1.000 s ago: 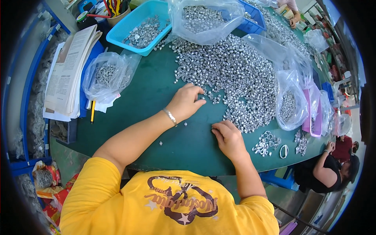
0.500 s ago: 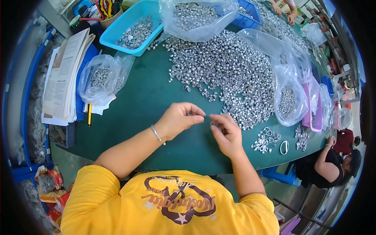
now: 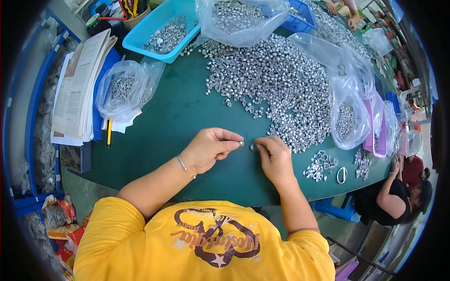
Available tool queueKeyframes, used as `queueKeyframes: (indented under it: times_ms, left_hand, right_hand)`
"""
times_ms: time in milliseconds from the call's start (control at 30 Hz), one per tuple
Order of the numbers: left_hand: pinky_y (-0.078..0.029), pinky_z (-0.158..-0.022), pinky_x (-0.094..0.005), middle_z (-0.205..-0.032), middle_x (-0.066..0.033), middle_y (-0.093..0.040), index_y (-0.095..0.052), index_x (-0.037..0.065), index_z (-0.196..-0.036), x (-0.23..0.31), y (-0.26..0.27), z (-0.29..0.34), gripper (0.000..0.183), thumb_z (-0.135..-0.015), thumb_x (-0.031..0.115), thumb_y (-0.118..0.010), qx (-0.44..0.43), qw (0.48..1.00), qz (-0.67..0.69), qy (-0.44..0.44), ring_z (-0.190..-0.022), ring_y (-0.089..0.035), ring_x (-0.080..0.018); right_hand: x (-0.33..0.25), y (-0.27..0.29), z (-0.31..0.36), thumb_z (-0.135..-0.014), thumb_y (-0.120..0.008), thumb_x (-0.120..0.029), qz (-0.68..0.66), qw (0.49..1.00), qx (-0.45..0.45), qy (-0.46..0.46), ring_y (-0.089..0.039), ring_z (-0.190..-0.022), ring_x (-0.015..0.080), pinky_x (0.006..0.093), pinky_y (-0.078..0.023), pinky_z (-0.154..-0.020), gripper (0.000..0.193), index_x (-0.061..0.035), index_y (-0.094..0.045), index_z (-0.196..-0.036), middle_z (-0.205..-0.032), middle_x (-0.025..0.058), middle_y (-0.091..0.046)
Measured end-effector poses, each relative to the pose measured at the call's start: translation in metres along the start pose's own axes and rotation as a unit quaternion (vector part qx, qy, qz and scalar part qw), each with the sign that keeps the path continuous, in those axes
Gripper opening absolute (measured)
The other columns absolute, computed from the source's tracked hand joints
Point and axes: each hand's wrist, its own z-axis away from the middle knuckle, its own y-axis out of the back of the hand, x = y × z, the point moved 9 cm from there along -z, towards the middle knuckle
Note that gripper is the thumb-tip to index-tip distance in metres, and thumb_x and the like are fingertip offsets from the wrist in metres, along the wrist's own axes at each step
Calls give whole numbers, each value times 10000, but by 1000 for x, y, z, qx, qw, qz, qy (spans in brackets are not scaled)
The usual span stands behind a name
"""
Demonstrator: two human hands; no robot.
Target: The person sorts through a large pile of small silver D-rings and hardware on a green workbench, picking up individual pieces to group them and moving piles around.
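Over the green table [image 3: 154,173], my left hand [image 3: 205,151] pinches a small silver bead-like metal piece [image 3: 241,144] between thumb and fingertip. A silver bracelet circles that wrist. My right hand [image 3: 276,160], a short gap away, is also closed in a pinch. At its fingertips shows another tiny silver metal piece [image 3: 252,146], too small to make out fully. Just beyond both hands spreads a large pile of small silver metal pieces [image 3: 276,84], rounded and hollow-looking. To the right of my right hand lie a loose cluster of silver pieces [image 3: 320,165] and a silver ring-shaped band [image 3: 341,175].
A blue basket [image 3: 165,57] of metal pieces stands at far left, near a clear bag of rings [image 3: 124,91] and papers [image 3: 79,89]. Clear bags [image 3: 349,114] and a purple tray [image 3: 377,126] line the right. A co-worker in black [image 3: 391,199] sits beyond.
My hands have moved slightly apart, and the silver piece in my left fingertips now shows. My right fingers have turned more downward. The whole view has shifted a little.
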Motion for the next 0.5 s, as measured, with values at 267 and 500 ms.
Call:
queueKeyframes:
  times_ms: [267,500]
  left_hand:
    - [-416,-551,-188,-837,-69,-616,-623,-13,-974,-11,5,4,141,-839,-3,-582,-12,993,117,20,-642,-514,-93]
    - [-450,-594,-216,-861,-67,-609,-603,-2,-981,-13,1,10,135,-861,42,-561,-22,986,162,32,-693,-552,-118]
  right_hand:
    - [-3,-11,1,-736,-650,-8,-6,999,-41,22,-597,-687,280,350,-494,-610,85,-16,-631,-818,-800,105,-587]
    - [-12,-8,-2,-773,-644,-8,-136,988,-54,-59,-546,-595,145,248,-437,-536,62,-7,-638,-835,-750,68,-580]
